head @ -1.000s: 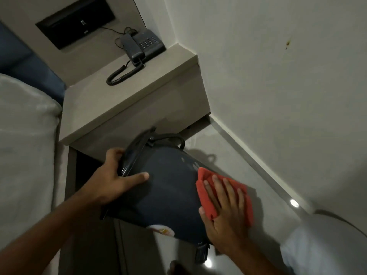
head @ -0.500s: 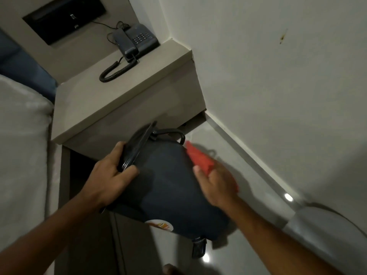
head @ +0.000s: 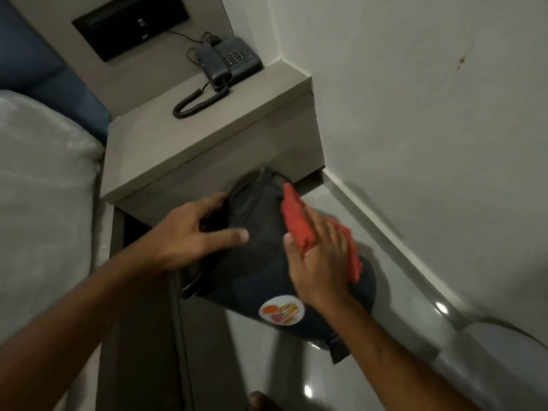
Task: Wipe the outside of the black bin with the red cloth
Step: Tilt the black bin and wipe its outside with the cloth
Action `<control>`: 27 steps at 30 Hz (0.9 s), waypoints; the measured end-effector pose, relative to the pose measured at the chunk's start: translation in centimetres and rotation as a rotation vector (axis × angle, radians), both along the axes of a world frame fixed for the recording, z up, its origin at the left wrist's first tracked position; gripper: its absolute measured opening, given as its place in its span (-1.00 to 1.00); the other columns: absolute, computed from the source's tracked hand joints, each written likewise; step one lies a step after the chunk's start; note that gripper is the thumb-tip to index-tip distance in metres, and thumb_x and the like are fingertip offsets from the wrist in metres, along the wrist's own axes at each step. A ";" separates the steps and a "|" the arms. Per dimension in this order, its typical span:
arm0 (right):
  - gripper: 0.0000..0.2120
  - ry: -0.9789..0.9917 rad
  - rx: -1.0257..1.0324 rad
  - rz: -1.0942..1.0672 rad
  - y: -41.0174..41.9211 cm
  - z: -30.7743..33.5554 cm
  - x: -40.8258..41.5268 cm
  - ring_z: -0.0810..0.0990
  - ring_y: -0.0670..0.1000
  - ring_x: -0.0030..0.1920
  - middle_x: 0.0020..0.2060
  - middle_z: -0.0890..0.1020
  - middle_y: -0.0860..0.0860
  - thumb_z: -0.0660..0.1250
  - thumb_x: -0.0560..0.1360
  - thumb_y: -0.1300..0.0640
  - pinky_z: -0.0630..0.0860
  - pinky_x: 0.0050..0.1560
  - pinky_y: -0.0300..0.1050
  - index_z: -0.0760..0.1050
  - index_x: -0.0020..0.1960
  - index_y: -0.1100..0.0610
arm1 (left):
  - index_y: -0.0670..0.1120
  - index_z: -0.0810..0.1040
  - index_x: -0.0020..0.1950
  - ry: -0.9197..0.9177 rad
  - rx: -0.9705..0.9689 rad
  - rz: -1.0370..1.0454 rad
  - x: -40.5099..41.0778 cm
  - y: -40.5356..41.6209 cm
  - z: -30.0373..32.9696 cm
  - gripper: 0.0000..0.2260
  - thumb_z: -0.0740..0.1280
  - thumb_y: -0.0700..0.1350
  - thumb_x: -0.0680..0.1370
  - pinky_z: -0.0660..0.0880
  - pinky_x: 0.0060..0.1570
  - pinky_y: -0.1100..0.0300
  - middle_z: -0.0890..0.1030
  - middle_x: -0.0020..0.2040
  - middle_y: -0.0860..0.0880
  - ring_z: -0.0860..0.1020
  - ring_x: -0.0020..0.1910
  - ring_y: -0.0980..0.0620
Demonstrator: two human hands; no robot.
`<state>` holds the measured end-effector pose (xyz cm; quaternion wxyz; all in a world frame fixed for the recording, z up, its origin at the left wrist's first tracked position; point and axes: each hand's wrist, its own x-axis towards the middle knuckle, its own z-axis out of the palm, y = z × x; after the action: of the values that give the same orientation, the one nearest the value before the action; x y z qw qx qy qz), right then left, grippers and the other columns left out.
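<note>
The black bin lies tilted on its side above the floor, its rim toward the nightstand and a round coloured sticker on its lower wall. My left hand grips the bin's rim, thumb laid across the side. My right hand presses the red cloth flat against the bin's upper right side. Part of the cloth sticks out past my fingers on both sides. The bin's pedal shows at its base.
A grey nightstand stands just behind the bin, with a black telephone and its coiled cord on top. A bed with white linen is on the left. The wall and its skirting run close on the right over glossy floor.
My right hand has slid the red cloth back down the bin's side after reaching up toward the rim. The bin has rolled, bringing the sticker more into view. My left thumb has shifted across the side.
</note>
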<state>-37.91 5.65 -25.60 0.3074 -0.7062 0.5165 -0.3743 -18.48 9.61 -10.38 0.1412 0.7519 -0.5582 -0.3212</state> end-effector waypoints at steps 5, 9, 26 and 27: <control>-0.67 -0.147 0.161 -0.035 -4.3 -0.5 -2.7 0.61 -0.04 -0.21 -0.30 0.56 -0.12 0.12 0.67 -0.16 0.49 -0.20 -0.12 0.54 -0.09 -0.03 | 0.24 -0.53 0.42 -0.527 0.080 -0.522 2.3 3.4 -2.4 0.35 0.60 0.16 0.16 0.18 0.44 0.04 -0.28 0.54 0.15 0.07 0.53 -0.03; -0.53 -0.132 0.234 -0.022 -5.3 1.8 -2.0 0.61 0.04 -0.16 -0.26 0.62 -0.01 0.10 0.66 -0.20 0.59 0.05 0.14 0.60 -0.08 0.10 | 0.10 -0.29 0.56 -0.543 -0.235 -0.526 1.0 3.0 -2.2 0.15 0.44 0.21 0.23 0.45 0.15 0.15 0.28 0.52 -0.15 0.54 0.23 -0.12; -0.40 -0.182 0.307 0.045 -10.3 0.7 -3.1 0.61 0.09 0.10 0.09 0.65 -0.01 0.05 0.55 -0.35 0.44 0.13 -0.03 0.52 0.37 -0.03 | 0.11 -0.48 0.48 -0.695 -0.192 -0.671 0.5 3.0 -4.3 0.29 0.59 0.02 0.24 0.33 0.33 0.05 -0.44 0.53 0.04 -0.07 0.50 -0.04; -0.41 -0.169 0.320 0.024 -10.5 0.6 -2.9 0.60 0.08 0.06 0.03 0.64 -0.01 0.05 0.56 -0.35 0.42 0.09 -0.04 0.54 0.34 -0.01 | 0.13 -0.47 0.48 -0.648 -0.221 -0.640 0.4 2.7 -4.5 0.24 0.56 0.01 0.29 0.38 0.31 0.05 -0.40 0.55 0.01 -0.02 0.51 -0.07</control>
<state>-40.80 -4.87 -25.05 0.4629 -0.6203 0.5331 -0.3416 -18.11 12.32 -14.83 -0.0673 0.5839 -0.8082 -0.0360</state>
